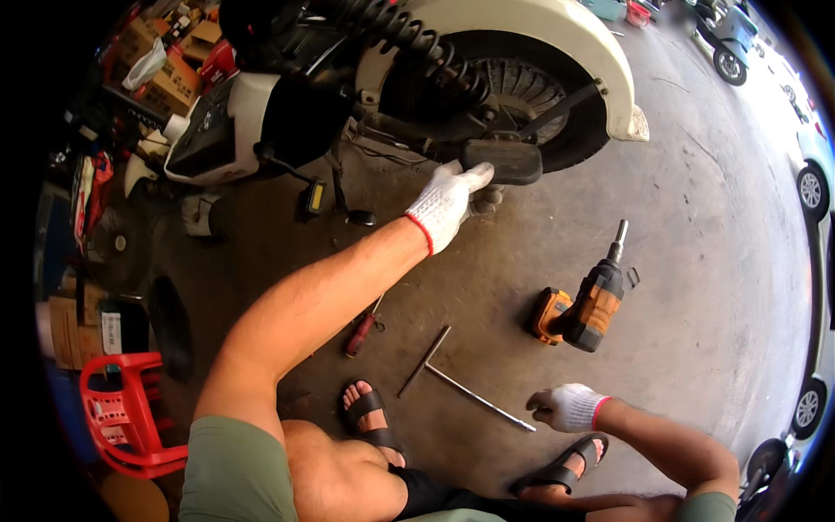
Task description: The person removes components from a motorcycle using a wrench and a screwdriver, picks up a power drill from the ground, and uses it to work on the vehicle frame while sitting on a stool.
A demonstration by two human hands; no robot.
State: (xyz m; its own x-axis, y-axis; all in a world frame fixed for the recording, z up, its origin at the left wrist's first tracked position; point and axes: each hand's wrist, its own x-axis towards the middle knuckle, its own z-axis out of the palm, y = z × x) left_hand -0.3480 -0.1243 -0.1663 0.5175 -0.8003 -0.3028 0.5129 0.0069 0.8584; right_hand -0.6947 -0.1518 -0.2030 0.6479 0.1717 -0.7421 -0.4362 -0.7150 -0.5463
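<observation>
My left hand [445, 202], in a white knit glove with a red cuff, is closed on the near end of a dark, rounded rectangular part [504, 163] low beside the scooter's rear wheel [531, 96]. Its thumb lies along the top edge, with fingers curled underneath. My right hand [570, 407], also gloved, hovers at the lower right with loosely bent fingers and nothing visible in them. A T-handle wrench [474, 394] lies on the floor just left of it. Farther up the floor, an orange and black cordless impact wrench [596, 304] carries a long socket.
A red-handled screwdriver [360, 335] lies near my left foot. At the left are a red plastic stool [130, 413], a fan [116, 242] and cardboard boxes [174, 83]. The scooter's cream fender [613, 65] arches over the wheel. Parked vehicles line the right edge, including a car [815, 174].
</observation>
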